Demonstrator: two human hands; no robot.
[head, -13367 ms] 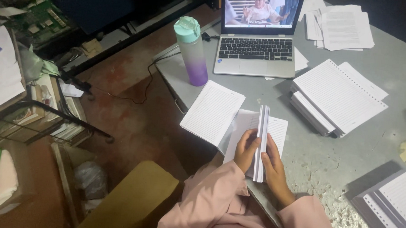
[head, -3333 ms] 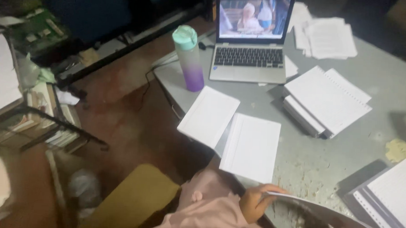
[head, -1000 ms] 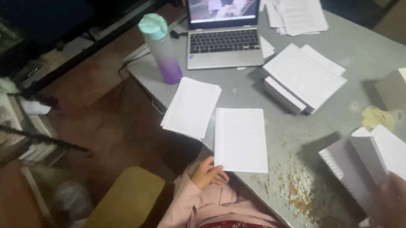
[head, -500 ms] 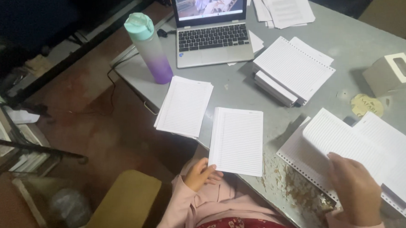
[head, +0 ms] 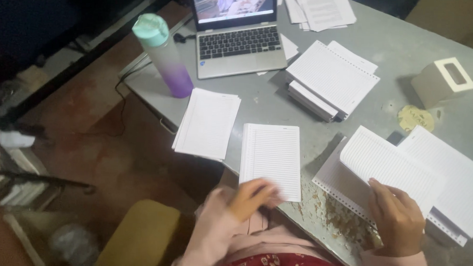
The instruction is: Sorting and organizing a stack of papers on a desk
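Punched lined sheets [head: 390, 167] half-lifted off their stack by grasping right hand [head: 396, 217]; blurred left hand [head: 252, 196] touched lined stack [head: 271, 158], grip untellable; clean separation needed next.

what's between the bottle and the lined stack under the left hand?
Head view: a second stack of lined sheets overhanging the table edge lies between the bottle and the lined stack that the left hand touches.

Worktop [head: 386, 54]: grey painted surface, matt, coating flaked and rough near front edge. Lined sheet stacks [head: 270, 159], [head: 386, 167]: white matt paper, second with punched edge. Bottle [head: 163, 56]: frosted plastic, mint to purple. Laptop [head: 238, 48]: silver, smooth. Sleeves [head: 212, 237]: pink cloth.
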